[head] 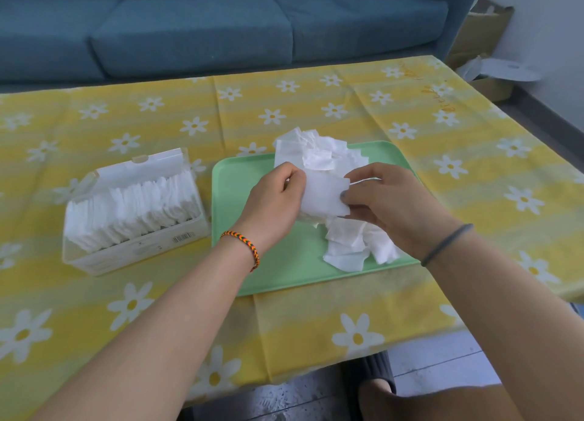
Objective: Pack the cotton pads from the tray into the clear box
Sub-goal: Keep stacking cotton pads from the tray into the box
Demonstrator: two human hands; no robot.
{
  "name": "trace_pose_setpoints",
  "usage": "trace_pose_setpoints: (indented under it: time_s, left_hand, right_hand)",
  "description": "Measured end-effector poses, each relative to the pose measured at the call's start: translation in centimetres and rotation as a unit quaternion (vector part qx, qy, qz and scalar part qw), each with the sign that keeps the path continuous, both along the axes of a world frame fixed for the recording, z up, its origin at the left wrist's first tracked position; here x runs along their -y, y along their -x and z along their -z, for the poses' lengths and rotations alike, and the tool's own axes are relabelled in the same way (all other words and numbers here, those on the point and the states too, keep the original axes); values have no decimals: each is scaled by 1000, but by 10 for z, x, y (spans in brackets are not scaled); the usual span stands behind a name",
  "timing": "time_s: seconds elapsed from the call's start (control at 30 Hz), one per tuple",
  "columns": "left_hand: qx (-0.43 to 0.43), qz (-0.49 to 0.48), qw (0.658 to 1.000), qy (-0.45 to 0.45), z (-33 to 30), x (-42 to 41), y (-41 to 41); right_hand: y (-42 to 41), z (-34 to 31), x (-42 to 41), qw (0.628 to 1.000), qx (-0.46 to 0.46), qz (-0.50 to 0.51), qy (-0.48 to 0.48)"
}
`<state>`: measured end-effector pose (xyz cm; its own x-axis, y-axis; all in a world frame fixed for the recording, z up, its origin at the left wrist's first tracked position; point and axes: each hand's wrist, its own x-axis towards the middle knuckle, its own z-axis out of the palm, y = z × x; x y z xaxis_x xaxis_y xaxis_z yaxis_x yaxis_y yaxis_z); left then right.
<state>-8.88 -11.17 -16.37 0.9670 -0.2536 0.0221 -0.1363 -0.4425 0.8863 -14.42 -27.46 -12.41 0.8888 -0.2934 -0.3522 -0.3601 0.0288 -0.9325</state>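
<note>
So both hands are over the green tray [240, 262] right now. Left hand [273, 196] and right hand [388, 199] each have fingers curled in a grip on the same small bunch of cotton pads [325, 196], held just above the tray. More loose pads [319, 152] are piled at the tray's far side, and some [350, 247] near its front right. The clear box [132, 240] sits on the desk [316, 319] just left of the tray, lid up, already packed with upright pads.

Bare forearms, no sleeves: a braided orange, black and green bracelet [245, 242] circles the left wrist, a thin dark band [447, 243] the right.
</note>
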Motion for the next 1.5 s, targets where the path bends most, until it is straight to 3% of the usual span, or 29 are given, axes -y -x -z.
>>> trace_pose_setpoints:
  time_s: [0.17, 0.27, 0.33, 0.4, 0.5, 0.57, 0.73, 0.9, 0.97, 1.03, 1.07, 1.13, 1.2, 1.33, 1.5]
  left_hand:
    - [-24, -35, 999, 27, -2, 0, 0]
    - [-45, -39, 997, 40, -4, 1, 0]
    - [-62, -33, 996, 57, -4, 1, 1]
    - [-81, -26, 993, 78, -6, 3, 2]
    - [-114, -23, 988, 100, -8, 5, 3]
    - [-130, -29, 985, 110, -7, 5, 1]
    - [-145, -24, 984, 104, -9, 5, -1]
    - [-71, 12, 996, 47, 0, 5, 1]
    - [-59, 9, 998, 34, 3, 4, -1]
    - [-58, 0, 998, 27, 2, 2, -1]
    - [-56, -4, 998, 24, 2, 1, -1]
    - [-43, -7, 999, 15, 2, -1, 0]
    - [-29, 0, 1000, 11, 0, -2, 2]
    - [-25, 20, 999, 5, 0, -4, 2]
    - [-43, 19, 999, 8, 0, -3, 2]
  right_hand:
    - [-3, -1, 19, 985, 23, 93, 143]
    - [-1, -11, 20, 987, 79, 139, -21]
    - [1, -15, 6, 986, 96, 84, -111]
    - [1, -11, -7, 993, 88, 22, -71]
    - [-4, -3, -16, 996, 69, 9, 58]
    - [-6, -2, -17, 994, 61, 10, 89]
    - [-9, 2, -17, 993, 58, 6, 103]
    - [-11, 5, -15, 998, 43, 11, 51]
    - [-10, 7, -9, 995, 39, 6, 87]
    - [-7, 12, 5, 963, 48, -29, 262]
    - [-4, 15, 11, 930, 52, -72, 357]
    - [1, 20, 18, 868, 34, -186, 460]
    - [4, 27, 19, 827, 0, -267, 495]
    - [3, 33, 17, 780, -9, -298, 549]
    - [-1, 37, 17, 764, -1, -299, 572]
